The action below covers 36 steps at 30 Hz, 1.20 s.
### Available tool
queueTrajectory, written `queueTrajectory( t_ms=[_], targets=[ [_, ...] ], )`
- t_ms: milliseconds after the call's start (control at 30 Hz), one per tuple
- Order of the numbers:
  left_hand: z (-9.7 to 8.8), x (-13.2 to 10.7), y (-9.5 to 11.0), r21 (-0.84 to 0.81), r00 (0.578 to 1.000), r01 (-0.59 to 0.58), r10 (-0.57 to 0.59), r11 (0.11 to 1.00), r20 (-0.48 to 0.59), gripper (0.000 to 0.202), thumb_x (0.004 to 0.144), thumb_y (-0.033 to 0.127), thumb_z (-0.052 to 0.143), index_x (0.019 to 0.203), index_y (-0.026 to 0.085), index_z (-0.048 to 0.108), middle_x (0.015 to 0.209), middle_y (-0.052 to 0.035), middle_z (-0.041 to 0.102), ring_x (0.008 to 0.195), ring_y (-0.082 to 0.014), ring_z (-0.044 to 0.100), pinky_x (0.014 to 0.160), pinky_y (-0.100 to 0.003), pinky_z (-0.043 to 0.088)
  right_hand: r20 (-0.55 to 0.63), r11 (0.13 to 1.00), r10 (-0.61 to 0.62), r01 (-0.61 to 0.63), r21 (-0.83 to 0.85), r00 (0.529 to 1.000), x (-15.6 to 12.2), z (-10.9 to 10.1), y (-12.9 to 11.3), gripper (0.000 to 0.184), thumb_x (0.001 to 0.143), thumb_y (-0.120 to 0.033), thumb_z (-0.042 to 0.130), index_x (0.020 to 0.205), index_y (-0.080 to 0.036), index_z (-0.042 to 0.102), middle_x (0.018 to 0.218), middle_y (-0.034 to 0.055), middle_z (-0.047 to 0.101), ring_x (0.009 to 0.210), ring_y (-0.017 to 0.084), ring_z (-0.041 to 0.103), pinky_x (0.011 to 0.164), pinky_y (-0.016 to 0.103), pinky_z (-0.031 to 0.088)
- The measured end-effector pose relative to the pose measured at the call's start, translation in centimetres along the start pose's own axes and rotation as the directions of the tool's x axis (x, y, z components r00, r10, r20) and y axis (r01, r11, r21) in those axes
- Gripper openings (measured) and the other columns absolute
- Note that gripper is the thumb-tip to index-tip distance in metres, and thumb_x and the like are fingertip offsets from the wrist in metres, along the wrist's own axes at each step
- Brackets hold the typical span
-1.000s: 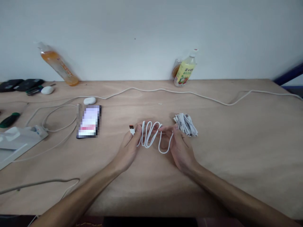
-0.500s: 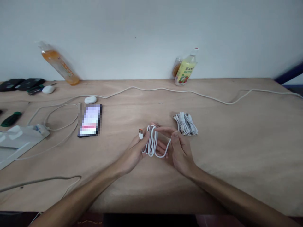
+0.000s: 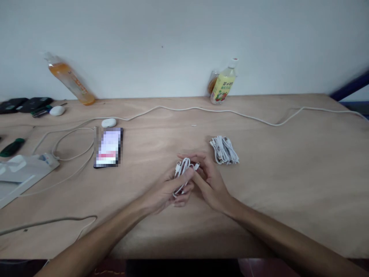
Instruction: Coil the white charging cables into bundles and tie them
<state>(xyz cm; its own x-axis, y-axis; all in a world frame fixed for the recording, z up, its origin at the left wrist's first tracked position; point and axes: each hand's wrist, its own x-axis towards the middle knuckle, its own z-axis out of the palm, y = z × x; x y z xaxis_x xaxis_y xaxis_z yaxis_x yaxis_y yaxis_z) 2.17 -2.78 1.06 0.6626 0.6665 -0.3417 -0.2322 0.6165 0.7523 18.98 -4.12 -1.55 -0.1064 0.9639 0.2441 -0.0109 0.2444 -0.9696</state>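
Observation:
A coiled white cable [image 3: 182, 169] is gathered into a tight bunch between both my hands at the middle of the wooden table [image 3: 288, 169]. My left hand [image 3: 168, 188] is closed around the lower part of the coil. Fingers of my right hand [image 3: 209, 181] press on its upper end, where the plug tips stick out. A second white cable bundle [image 3: 224, 150] lies on the table just beyond and to the right of my right hand.
A phone [image 3: 108, 147] lies left of centre, with a white earbud case [image 3: 109, 122] behind it. A long white cord [image 3: 230, 112] snakes across the back. A yellow drink bottle [image 3: 221, 84] and a tilted orange bottle [image 3: 69, 79] stand by the wall. Packaging [image 3: 20, 171] sits far left.
The loose loops spread between my hands have been drawn together into a compact bunch. My hands have closed in on each other and shifted slightly right and nearer.

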Motion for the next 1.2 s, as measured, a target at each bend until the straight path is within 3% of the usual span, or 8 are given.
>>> queueTrajectory(
  t_ms=[167, 400, 533, 633, 767, 900, 1033, 1200],
  targets=[
    [0.1, -0.7, 1.2, 0.291, 0.986, 0.154, -0.166, 0.944, 0.016, 0.044, 0.079, 0.047, 0.095, 0.097, 0.022, 0.063, 0.052, 0.0137, 0.045, 0.037, -0.0041, 0.028, 0.037, -0.019, 0.019, 0.132, 0.935, -0.224, 0.251, -0.249, 0.966, -0.4, -0.7, 0.6, 0.030, 0.116, -0.036, 0.048, 0.132, -0.028, 0.072, 0.120, 0.0091, 0.082, 0.109, 0.025, 0.079, 0.096, 0.042, 0.064],
    [0.4, -1.1, 1.4, 0.405, 0.937, 0.277, -0.339, 0.871, 0.089, 0.013, 0.078, 0.025, 0.070, 0.085, 0.027, 0.059, 0.042, 0.0147, 0.037, 0.034, -0.0071, 0.024, 0.037, -0.021, 0.017, 0.322, 0.507, -0.634, 0.693, -0.513, 0.703, 0.0, -1.9, 0.2, 0.020, 0.105, -0.025, 0.060, 0.111, -0.025, 0.079, 0.091, 0.0086, 0.078, 0.076, 0.024, 0.067, 0.066, 0.037, 0.054],
    [0.5, -1.0, 1.5, 0.347, 0.920, 0.219, -0.312, 0.912, 0.239, 0.016, 0.070, 0.019, 0.064, 0.078, 0.026, 0.052, 0.050, 0.0140, 0.035, 0.042, -0.0063, 0.021, 0.040, -0.021, 0.018, 0.415, 0.419, -0.638, 0.745, -0.519, 0.648, 0.2, -1.7, -0.3, 0.021, 0.103, -0.024, 0.062, 0.086, -0.028, 0.074, 0.068, 0.0021, 0.065, 0.062, 0.021, 0.054, 0.056, 0.035, 0.042],
    [0.4, -0.9, 1.1, 0.413, 0.958, 0.131, -0.223, 0.901, 0.183, 0.018, 0.073, 0.019, 0.068, 0.072, 0.025, 0.050, 0.053, 0.0117, 0.038, 0.044, -0.0065, 0.028, 0.042, -0.022, 0.024, 0.415, 0.460, -0.614, 0.732, -0.504, 0.671, 0.3, -1.3, -0.3, 0.029, 0.103, -0.017, 0.061, 0.077, -0.028, 0.068, 0.061, -0.0001, 0.058, 0.059, 0.020, 0.048, 0.055, 0.035, 0.039],
    [-0.1, -0.6, 0.1, 0.307, 1.000, -0.015, 0.011, 0.952, 0.016, 0.023, 0.083, 0.033, 0.077, 0.098, 0.024, 0.062, 0.063, 0.0105, 0.044, 0.047, -0.0069, 0.025, 0.046, -0.024, 0.021, 0.181, 0.631, -0.527, 0.525, -0.571, 0.831, 0.4, -1.2, -0.1, 0.032, 0.104, -0.016, 0.059, 0.076, -0.027, 0.069, 0.062, -0.0004, 0.060, 0.059, 0.019, 0.050, 0.064, 0.034, 0.047],
    [-0.3, -0.3, -0.7, 0.572, 0.939, -0.200, 0.322, 0.795, -0.119, 0.030, 0.103, 0.049, 0.057, 0.100, 0.021, 0.067, 0.068, 0.0039, 0.052, 0.055, -0.0130, 0.040, 0.054, -0.028, 0.033, -0.049, 0.747, -0.369, 0.265, -0.609, 0.928, 0.4, -0.9, -0.1, 0.038, 0.106, -0.023, 0.058, 0.068, -0.024, 0.065, 0.059, -0.0018, 0.059, 0.053, 0.015, 0.049, 0.058, 0.030, 0.044],
    [-0.2, -0.2, -1.4, 0.855, 0.821, -0.239, 0.566, 0.460, -0.075, 0.036, 0.109, 0.041, 0.049, 0.081, 0.020, 0.059, 0.077, -0.0005, 0.061, 0.072, -0.0171, 0.054, 0.071, -0.031, 0.043, -0.082, 0.772, -0.364, 0.251, -0.584, 0.928, 0.1, -0.3, -0.1, 0.035, 0.108, -0.019, 0.056, 0.076, -0.022, 0.069, 0.064, -0.0021, 0.067, 0.055, 0.013, 0.057, 0.057, 0.026, 0.047],
    [-0.4, 0.1, -1.7, 0.818, 0.849, -0.154, 0.498, 0.554, -0.177, 0.052, 0.113, 0.049, 0.041, 0.070, 0.022, 0.050, 0.061, 0.0034, 0.048, 0.059, -0.0147, 0.047, 0.059, -0.029, 0.037, 0.144, 0.503, -0.580, 0.491, -0.711, 0.802, 0.3, -0.5, 0.0, 0.027, 0.107, -0.020, 0.059, 0.086, -0.019, 0.075, 0.070, 0.0015, 0.068, 0.060, 0.015, 0.060, 0.057, 0.027, 0.046]
  ],
)
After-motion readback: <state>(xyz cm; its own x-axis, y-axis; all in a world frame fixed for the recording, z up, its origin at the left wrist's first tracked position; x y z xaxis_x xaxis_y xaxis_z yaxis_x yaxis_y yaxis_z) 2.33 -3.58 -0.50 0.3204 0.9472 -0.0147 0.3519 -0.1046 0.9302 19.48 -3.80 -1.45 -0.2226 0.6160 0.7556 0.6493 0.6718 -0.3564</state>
